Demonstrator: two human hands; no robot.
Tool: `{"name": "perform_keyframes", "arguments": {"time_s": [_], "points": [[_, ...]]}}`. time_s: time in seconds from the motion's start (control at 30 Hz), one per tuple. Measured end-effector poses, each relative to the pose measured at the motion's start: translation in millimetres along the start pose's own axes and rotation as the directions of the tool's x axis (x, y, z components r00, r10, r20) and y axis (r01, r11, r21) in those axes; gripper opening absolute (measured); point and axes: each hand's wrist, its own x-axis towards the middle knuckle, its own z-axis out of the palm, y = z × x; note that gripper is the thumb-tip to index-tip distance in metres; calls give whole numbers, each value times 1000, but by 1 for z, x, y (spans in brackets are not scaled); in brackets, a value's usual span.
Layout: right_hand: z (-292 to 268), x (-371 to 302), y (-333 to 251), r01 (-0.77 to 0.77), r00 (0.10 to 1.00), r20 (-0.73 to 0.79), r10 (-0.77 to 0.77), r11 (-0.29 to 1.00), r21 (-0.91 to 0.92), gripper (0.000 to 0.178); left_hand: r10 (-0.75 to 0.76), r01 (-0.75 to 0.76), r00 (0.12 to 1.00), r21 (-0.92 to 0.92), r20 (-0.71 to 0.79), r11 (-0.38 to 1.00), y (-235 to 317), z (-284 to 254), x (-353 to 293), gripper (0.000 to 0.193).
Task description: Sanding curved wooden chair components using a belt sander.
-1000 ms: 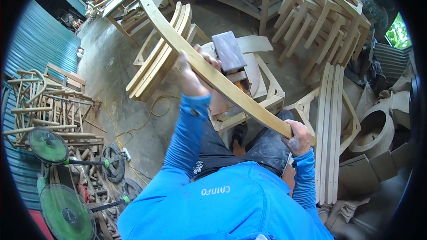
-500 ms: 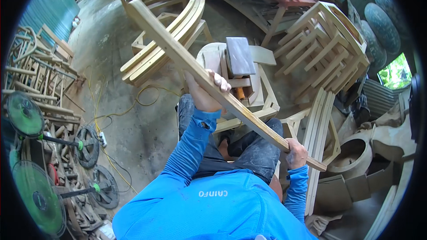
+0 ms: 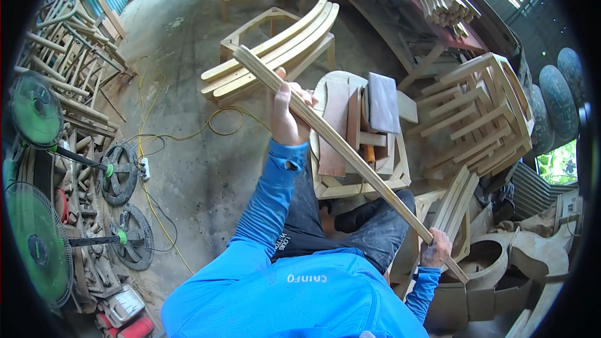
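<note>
A long, narrow, pale wooden slat slants across in front of me, from upper left down to lower right. My left hand is closed around it near the upper end. Near the lower end my right hand grips it, with a short tip sticking out beyond the fist. Below the slat, by my knees, stands a low wooden work stand. It carries a grey-topped block, a flat brown board and a small orange part.
Curved slats lie on a wooden frame ahead; more slats lean at the right. A stack of wooden frames stands beyond. At left are green fans, a yellow cable on the floor and piled chair parts.
Both hands have kept hold of the slat. It slopes more steeply and looks turned, with a narrower side facing me. The whole view has shifted, bringing the work stand lower and rightward.
</note>
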Motion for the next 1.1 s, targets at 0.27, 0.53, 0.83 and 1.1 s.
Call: {"name": "perform_keyframes", "arguments": {"time_s": [0.27, 0.53, 0.83, 1.1], "points": [[11, 1, 9, -132, 983, 144, 117, 986, 101, 23, -23, 19, 1000, -229, -16, 973, -17, 14, -7, 70], [38, -27, 47, -250, 965, 6, 261, 918, 309, 31, -188, 190, 982, -274, 34, 943, -67, 63, -38, 80], [23, -76, 66, -389, 921, 179, 346, 831, 398, 41, -330, 330, 943, -155, 28, 931, -154, 75, -61, 91], [-3, -104, 109, -438, 859, 506, 77, 623, 648, 62, -282, 274, 959, 152, 32, 950, -172, 81, -72, 42]]}}
